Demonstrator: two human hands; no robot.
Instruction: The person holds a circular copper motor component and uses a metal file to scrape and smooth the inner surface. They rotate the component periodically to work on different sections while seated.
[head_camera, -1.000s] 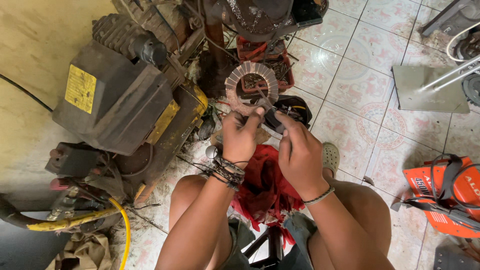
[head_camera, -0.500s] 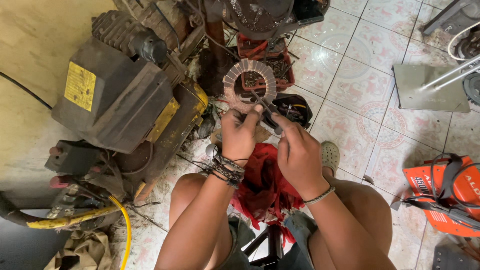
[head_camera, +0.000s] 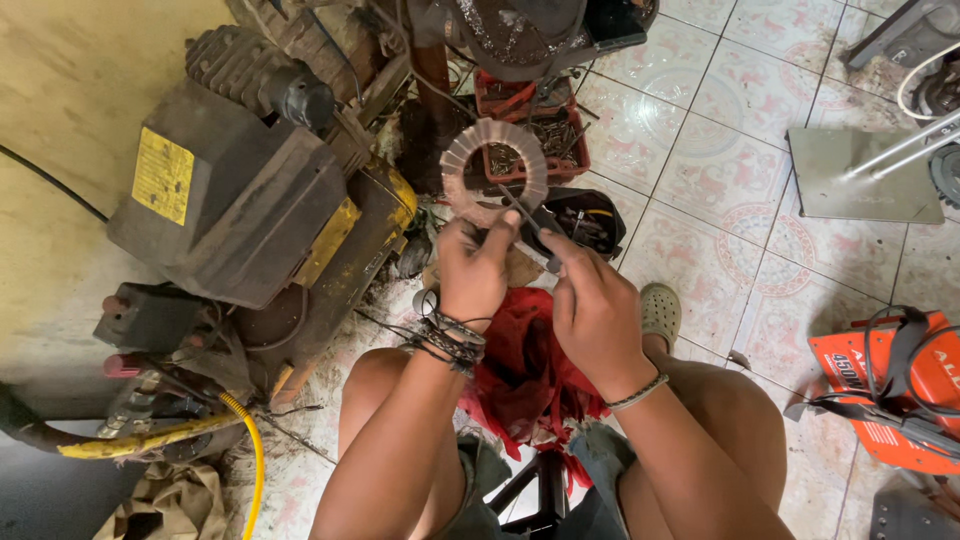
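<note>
Head view, ring: a pinkish ribbed ring (head_camera: 494, 172), open in the middle and slotted around its inner edge, is standing upright just above both hands, in front of the dark machinery.
Head view, left hand: the left hand (head_camera: 474, 270) is closing around the lower edge of the ring, thumb and fingers pinching it from below; the wrist is wearing a stack of dark bracelets (head_camera: 449, 337).
Head view, right hand: the right hand (head_camera: 592, 305) is sitting just right of the left and slightly lower, fingers curling shut on a thin dark tool (head_camera: 527, 227) whose tip is reaching up and left into the ring's lower inner edge; a bead bracelet (head_camera: 637, 391) is circling this wrist.
Head view, under the hands: a red cloth (head_camera: 527, 365) is lying across the person's lap between the bare knees, directly below both hands.
Head view, behind the ring: a red tray (head_camera: 533, 140) holding small metal parts is showing partly through the ring's opening and beside it.
Head view, left side: a dark compressor-like machine (head_camera: 240, 205) with a yellow label is sitting well left of the hands, and a yellow hose (head_camera: 238, 440) is curling below it.
Head view, right side: an orange machine (head_camera: 890, 385) is resting on the tiled floor (head_camera: 740, 200), well apart from the right hand; a pale clog (head_camera: 660, 312) is lying near the right wrist.
</note>
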